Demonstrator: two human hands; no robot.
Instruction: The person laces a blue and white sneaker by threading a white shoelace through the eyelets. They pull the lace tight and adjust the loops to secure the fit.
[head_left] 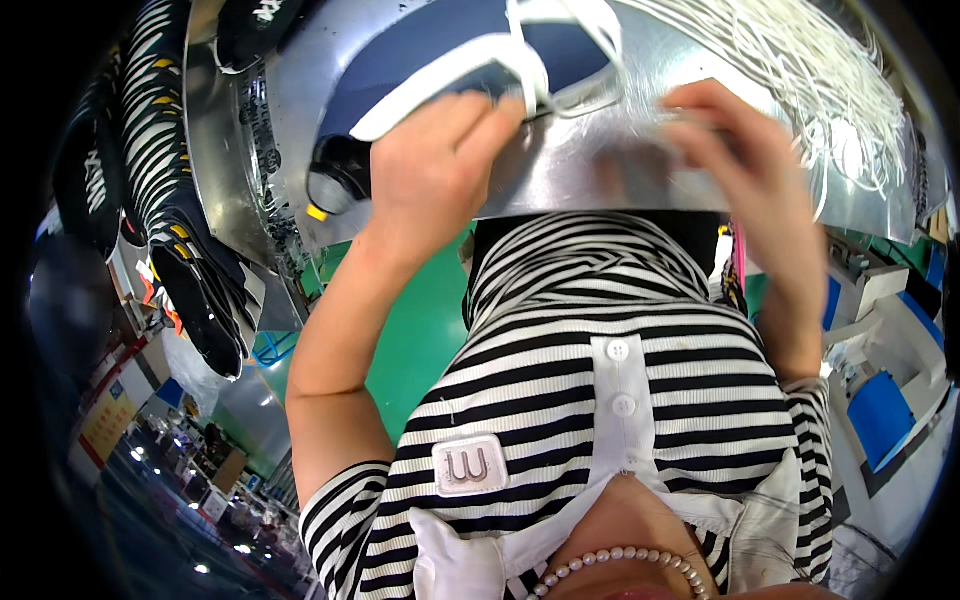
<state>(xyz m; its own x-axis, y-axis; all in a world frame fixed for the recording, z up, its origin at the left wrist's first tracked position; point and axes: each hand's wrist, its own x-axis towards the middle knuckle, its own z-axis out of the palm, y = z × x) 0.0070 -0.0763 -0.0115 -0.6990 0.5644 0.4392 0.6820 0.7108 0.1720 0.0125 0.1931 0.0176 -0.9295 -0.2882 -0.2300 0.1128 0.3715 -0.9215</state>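
Observation:
My left hand (435,160) is closed on the edge of a navy shoe upper (415,50) with a white band (440,75), which lies on a shiny metal table (570,170). A white shoelace (617,45) loops over the upper, just beyond my left fingers. Off to the right of the upper, my right hand (745,150) hovers over the table, its fingers smeared by motion. Whether it holds anything is not visible. Below my left wrist, a black part of the upper (342,165) with a yellow tab sticks out at the table's near edge.
A large heap of loose white shoelaces (800,70) covers the table's far right. Along the left hangs a long stack of black and white shoe uppers (160,130). Another dark upper (255,30) lies at the far left. A blue and white machine (885,400) stands at lower right.

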